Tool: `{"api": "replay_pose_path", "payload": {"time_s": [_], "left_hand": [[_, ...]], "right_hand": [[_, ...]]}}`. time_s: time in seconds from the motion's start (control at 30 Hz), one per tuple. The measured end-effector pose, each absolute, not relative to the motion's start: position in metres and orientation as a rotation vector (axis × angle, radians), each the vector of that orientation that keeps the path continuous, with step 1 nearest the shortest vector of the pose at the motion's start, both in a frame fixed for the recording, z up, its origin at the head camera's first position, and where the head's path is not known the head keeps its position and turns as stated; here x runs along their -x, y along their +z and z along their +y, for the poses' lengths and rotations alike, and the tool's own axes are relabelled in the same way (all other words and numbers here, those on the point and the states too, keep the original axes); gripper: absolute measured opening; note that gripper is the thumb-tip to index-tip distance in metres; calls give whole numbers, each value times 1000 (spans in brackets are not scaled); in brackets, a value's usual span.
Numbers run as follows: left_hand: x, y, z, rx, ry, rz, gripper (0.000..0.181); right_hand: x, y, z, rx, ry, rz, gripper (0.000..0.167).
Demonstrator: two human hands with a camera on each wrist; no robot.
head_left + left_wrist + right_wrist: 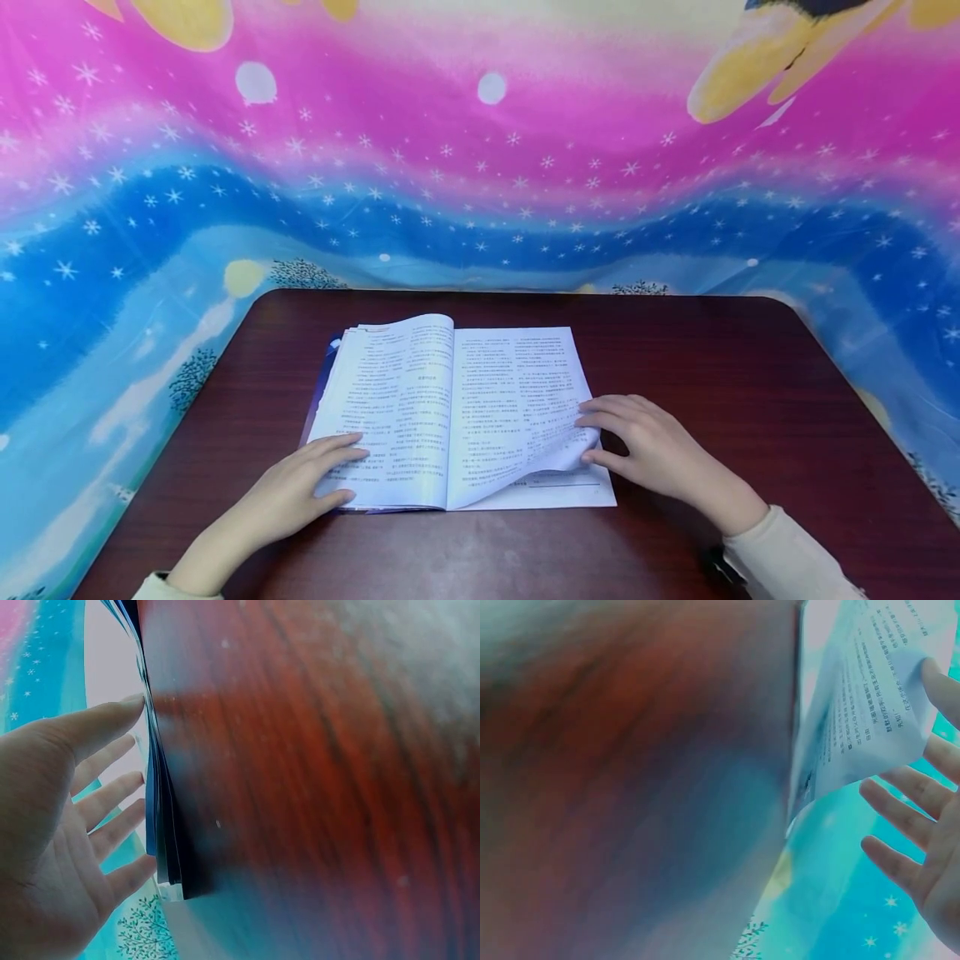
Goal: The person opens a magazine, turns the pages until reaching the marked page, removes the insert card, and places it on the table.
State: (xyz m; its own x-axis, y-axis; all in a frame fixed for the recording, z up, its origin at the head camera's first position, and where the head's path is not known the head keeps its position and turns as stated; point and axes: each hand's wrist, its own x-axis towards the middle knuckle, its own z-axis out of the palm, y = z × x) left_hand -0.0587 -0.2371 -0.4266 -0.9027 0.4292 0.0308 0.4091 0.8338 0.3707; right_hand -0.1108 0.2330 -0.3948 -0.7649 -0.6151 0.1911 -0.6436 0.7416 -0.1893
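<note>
White-paged open magazine (408,408) lay lower centre of frame on the red-brown wooden table (697,358). Your bare right hand (663,446) pinched the curled printed leaf (547,446); bare left hand (288,483), fingers spread, rested on the magazine's lower left. Likely mid page-turn; next called for sweeping the leaf leftward.

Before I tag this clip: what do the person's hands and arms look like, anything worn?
Left hand and right hand: bare, no gloves or rings visible. Pale, cream-looking left sleeve and right sleeve. Small black item by the right cuff, too unclear to identify.
</note>
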Motion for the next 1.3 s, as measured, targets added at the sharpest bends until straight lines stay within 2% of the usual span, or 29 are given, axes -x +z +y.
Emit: {"api": "replay_pose_path", "payload": {"time_s": [0.97, 1.3], "left_hand": [[67, -419, -234, -557, 621, 2908, 46], [72, -400, -203, -519, 662, 3036, 35]], "right_hand": [[132, -356, 187, -1107, 614, -2471, 35], [133, -347, 171, -1106, 661, -2423, 36]]}}
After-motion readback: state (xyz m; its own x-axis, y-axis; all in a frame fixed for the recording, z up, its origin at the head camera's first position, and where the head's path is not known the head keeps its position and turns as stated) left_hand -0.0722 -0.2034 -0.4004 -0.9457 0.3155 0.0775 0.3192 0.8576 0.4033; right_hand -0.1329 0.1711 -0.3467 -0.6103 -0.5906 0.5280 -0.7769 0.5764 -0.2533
